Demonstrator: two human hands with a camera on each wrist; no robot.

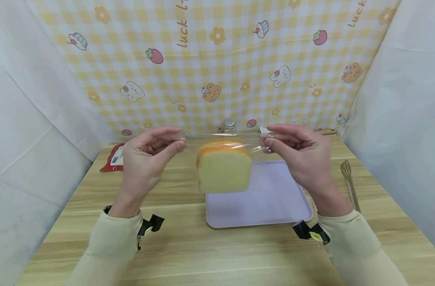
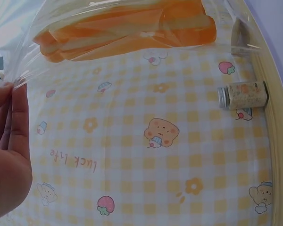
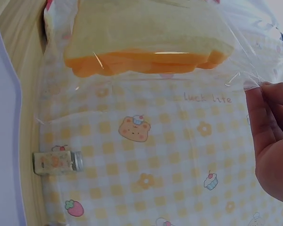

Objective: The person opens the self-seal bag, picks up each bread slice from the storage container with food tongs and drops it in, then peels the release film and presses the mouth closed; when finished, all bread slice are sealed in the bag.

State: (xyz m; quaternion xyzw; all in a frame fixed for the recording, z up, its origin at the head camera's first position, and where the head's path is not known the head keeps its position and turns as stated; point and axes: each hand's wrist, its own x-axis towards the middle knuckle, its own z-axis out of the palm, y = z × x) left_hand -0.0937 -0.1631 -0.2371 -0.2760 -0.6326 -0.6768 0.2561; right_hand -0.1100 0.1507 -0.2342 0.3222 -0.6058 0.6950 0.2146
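A clear plastic bag (image 1: pixel 217 137) with slices of bread (image 1: pixel 224 171) inside hangs above the table, its top edge stretched between both hands. My left hand (image 1: pixel 146 159) pinches one upper corner of the bag between thumb and fingers. At the other upper corner, my right hand (image 1: pixel 303 155) pinches the film likewise. In the left wrist view the orange crust (image 2: pixel 132 33) shows through the film, with the left hand (image 2: pixel 9 141) at the edge. The right wrist view shows the pale bread (image 3: pixel 146 28) and the right hand (image 3: pixel 273 136) gripping the corner.
Below the bag lies a lilac tray (image 1: pixel 260 206) on the wooden table (image 1: pixel 174 246). A slotted spatula (image 1: pixel 349 182) is at the right, a red packet (image 1: pixel 114 159) at the left. A small jar (image 1: pixel 229 125) stands at the back by the checked cloth (image 1: pixel 189 71).
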